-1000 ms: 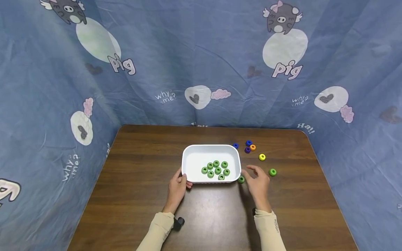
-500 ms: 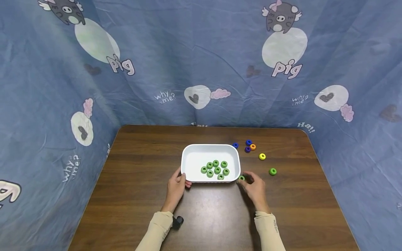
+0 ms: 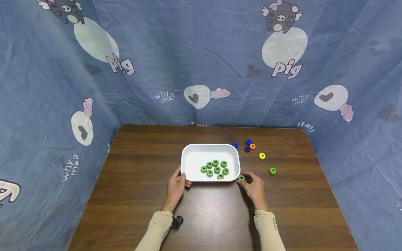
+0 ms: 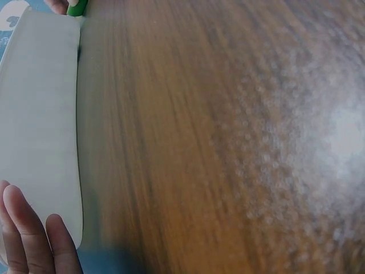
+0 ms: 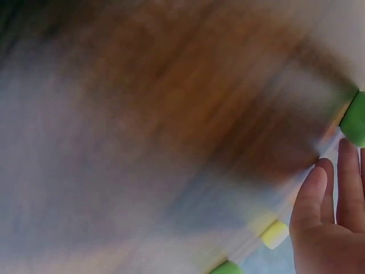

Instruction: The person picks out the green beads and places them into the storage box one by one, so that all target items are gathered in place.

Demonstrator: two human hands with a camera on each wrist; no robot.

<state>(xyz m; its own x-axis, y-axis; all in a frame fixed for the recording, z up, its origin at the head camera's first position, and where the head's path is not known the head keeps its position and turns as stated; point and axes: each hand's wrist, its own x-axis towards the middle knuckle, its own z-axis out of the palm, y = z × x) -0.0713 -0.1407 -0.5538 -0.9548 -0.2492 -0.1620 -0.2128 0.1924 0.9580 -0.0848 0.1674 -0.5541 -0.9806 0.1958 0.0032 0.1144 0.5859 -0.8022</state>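
Note:
A white rectangular tray (image 3: 191, 157) rests on the wooden table with several green rings (image 3: 217, 169) inside, toward its right front part. My left hand (image 3: 176, 188) grips the tray's left front corner, thumb at the rim and fingers along the front wall; those fingers (image 4: 28, 220) lie against the tray in the left wrist view. At the opposite front corner, my right hand (image 3: 255, 188) pinches another green ring (image 3: 241, 177) just outside the tray. That ring also appears at the fingertips in the right wrist view, cut off by the frame edge.
Right of the tray lie a yellow ring (image 3: 262, 156), a lone green ring (image 3: 272, 171), an orange ring (image 3: 252, 146), a purple ring (image 3: 247, 149) and two blue ones. A patterned blue cloth (image 3: 201, 62) hangs behind the table (image 3: 141, 157).
My right hand has moved slightly left and down, and its fingers have closed on the green ring beside the tray. My left hand stays at the tray's corner.

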